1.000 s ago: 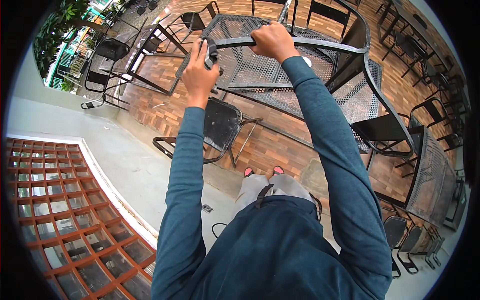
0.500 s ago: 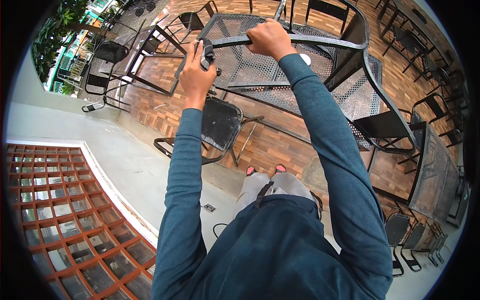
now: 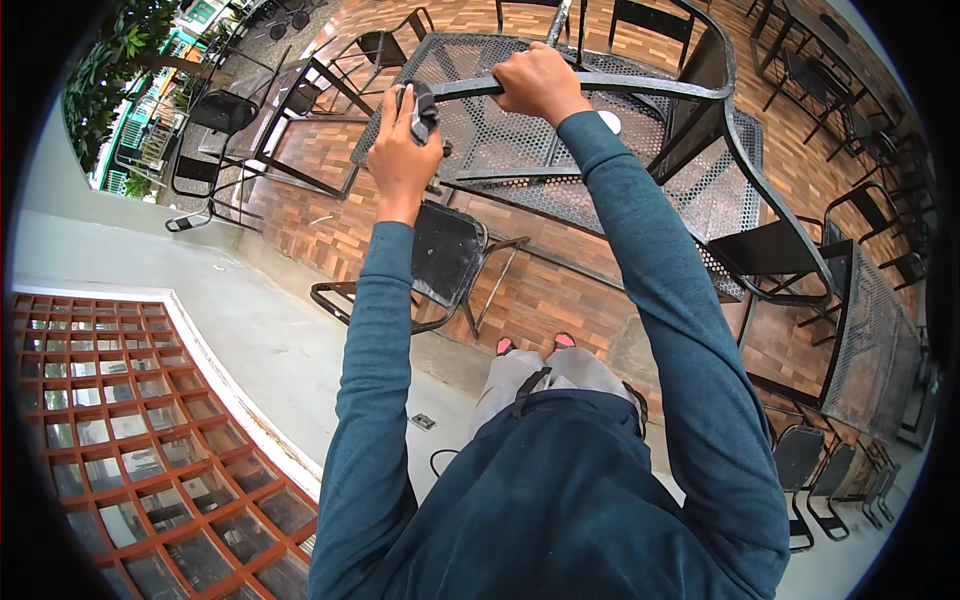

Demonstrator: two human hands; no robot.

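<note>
From the head camera we see the right hand (image 3: pixel 540 82) clamped over the curved top rail of a black perforated-metal chair (image 3: pixel 640 90) held up in front of us, its mesh seat spreading below and beyond that hand. Just beside it, further along the same rail, the left hand (image 3: pixel 400 150) is closed around a dark crumpled cloth (image 3: pixel 424 108) pressed against the rail's end. Below the left hand a second black metal chair (image 3: pixel 440 262) stands on the brown brick paving (image 3: pixel 520 290).

Chair (image 3: pixel 640 150): matt black perforated metal; rag (image 3: pixel 424 108) probably soft dark cloth.
</note>
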